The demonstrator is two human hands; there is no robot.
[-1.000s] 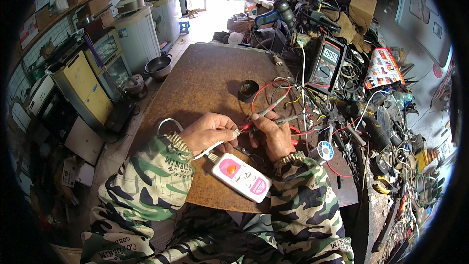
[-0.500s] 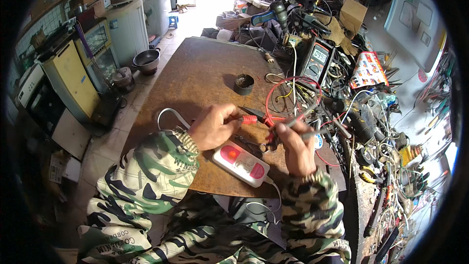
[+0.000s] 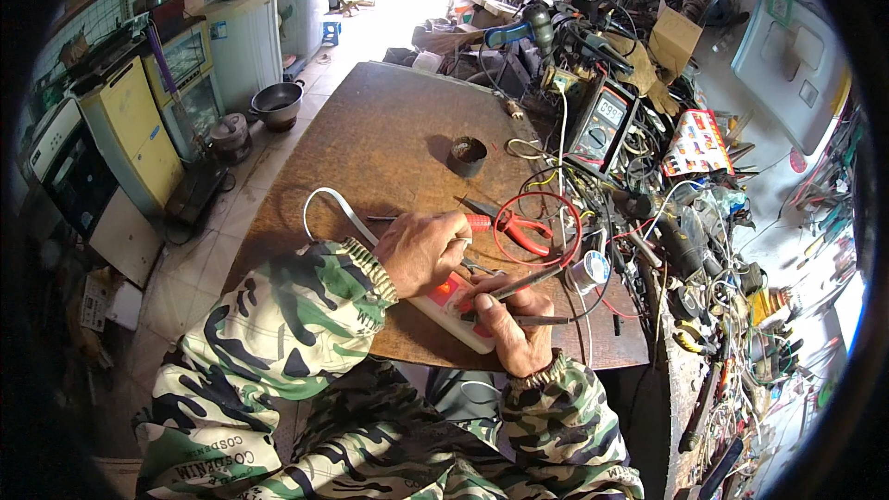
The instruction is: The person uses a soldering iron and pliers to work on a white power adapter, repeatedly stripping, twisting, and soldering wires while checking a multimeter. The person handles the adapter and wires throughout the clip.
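Note:
My right hand [image 3: 520, 331] is closed around two test probes [image 3: 530, 283], at the near right end of a white power strip [image 3: 472, 337] with red areas. Their tips are hidden by the fingers. My left hand [image 3: 421, 255] is curled over the strip's far left part; what its fingers hold, if anything, I cannot make out. Just behind that hand lies a screwdriver [image 3: 478, 221] with a red handle, its shaft showing on the left. Red-handled pliers [image 3: 528, 235] rest to the right, under a loop of red lead [image 3: 582, 231].
A multimeter [image 3: 602, 125] leans against the clutter at right. On the brown table [image 3: 370, 139] stand a dark round cup [image 3: 466, 156] and a white-and-blue spool [image 3: 590, 270]. Tangled wires and tools [image 3: 685, 241] crowd the right edge. A black pot [image 3: 278, 106] sits on the floor at left.
My right hand has moved left and nearer to me, bringing the probes to the power strip. My left hand has shifted slightly right and nearer. The red lead loop has dropped lower.

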